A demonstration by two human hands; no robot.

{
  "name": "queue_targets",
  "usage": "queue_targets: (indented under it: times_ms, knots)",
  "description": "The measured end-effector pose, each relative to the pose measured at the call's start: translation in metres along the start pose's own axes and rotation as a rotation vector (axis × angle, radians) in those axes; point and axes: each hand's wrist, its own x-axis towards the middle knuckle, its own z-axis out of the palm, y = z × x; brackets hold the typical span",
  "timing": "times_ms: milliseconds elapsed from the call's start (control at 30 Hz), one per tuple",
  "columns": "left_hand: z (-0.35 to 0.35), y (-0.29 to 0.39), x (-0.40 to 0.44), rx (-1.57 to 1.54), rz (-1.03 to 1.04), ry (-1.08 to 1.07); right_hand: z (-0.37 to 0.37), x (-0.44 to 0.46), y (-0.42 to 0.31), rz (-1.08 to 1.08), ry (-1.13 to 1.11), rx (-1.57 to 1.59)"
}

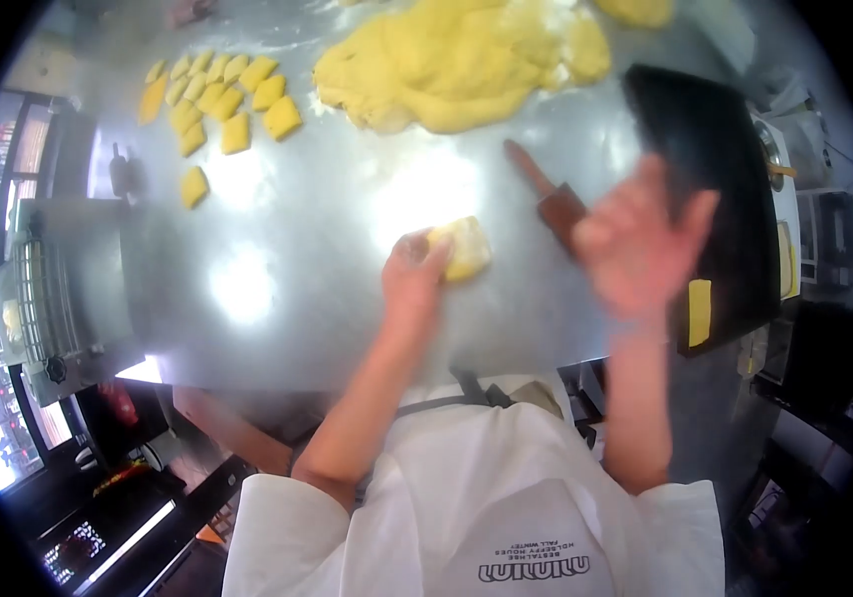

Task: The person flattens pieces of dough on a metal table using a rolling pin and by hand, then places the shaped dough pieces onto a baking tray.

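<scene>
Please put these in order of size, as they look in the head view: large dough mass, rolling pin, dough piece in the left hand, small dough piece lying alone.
1. Large dough mass
2. Unsure: rolling pin and dough piece in left hand; right hand partly hides the former.
3. Small dough piece lying alone

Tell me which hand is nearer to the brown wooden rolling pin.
Right. The right hand overlaps the near end of the rolling pin in view, though contact is unclear; the left hand is farther off, to the left, holding a flat yellow dough piece.
</scene>
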Motion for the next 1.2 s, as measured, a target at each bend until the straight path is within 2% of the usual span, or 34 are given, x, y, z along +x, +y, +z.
queue_targets:
  times_ms: [67,100,167,233,300,367,467,500,533,567,600,667,767,867,967,1167,1200]
  knots:
    - [0.010,0.020,-0.006,-0.025,0.074,0.012,-0.060,-0.013,0.065,0.219,0.507,-0.138]
    - [0.009,0.034,-0.007,0.072,0.169,0.066,-0.090,-0.018,0.097,0.333,0.746,-0.156]
    - [-0.014,0.060,-0.006,0.265,0.343,0.197,-0.088,-0.043,0.096,0.416,1.024,-0.086]
    - [-0.046,0.065,0.006,0.402,0.422,0.251,-0.059,-0.062,0.082,0.285,0.891,-0.343]
    - [-0.068,0.064,0.009,0.525,0.480,0.259,-0.031,-0.059,0.054,0.265,0.811,-0.835]
    - [-0.071,0.059,0.008,0.629,0.486,0.235,-0.046,-0.068,0.032,0.039,0.743,-1.547]
    - [-0.052,0.053,-0.021,0.758,0.432,0.141,-0.065,-0.073,0.010,-0.186,0.860,-2.303]
    - [-0.037,0.047,-0.032,0.796,0.409,0.099,-0.079,-0.083,0.005,-0.122,0.854,-2.335]
    - [-0.031,0.015,-0.029,0.784,0.583,-0.027,-0.098,-0.096,0.001,-0.054,0.843,-2.366]
    - [-0.025,-0.012,-0.026,0.778,0.589,-0.176,-0.110,-0.107,0.000,0.021,0.831,-2.393]
    - [-0.019,-0.036,-0.028,0.650,0.388,-0.285,-0.113,-0.115,0.002,0.037,0.830,-2.397]
    - [-0.016,-0.038,-0.029,0.680,0.406,-0.257,-0.117,-0.119,0.003,0.047,0.831,-2.406]
    - [-0.022,-0.011,-0.019,0.654,0.585,-0.173,-0.125,-0.123,0.007,-0.010,0.894,-2.383]
    - [0.004,-0.003,-0.015,1.160,0.945,-0.264,-0.121,-0.114,0.007,0.076,1.007,-2.301]
    - [0.035,-0.040,-0.014,1.315,0.990,-0.477,-0.118,-0.102,0.002,0.191,0.994,-2.396]
    - [0.039,-0.077,-0.007,1.498,0.944,-0.476,-0.127,-0.099,-0.006,0.242,0.953,-2.398]
    - [0.041,-0.074,-0.004,1.471,0.938,-0.473,-0.131,-0.095,-0.010,0.164,0.903,-2.409]
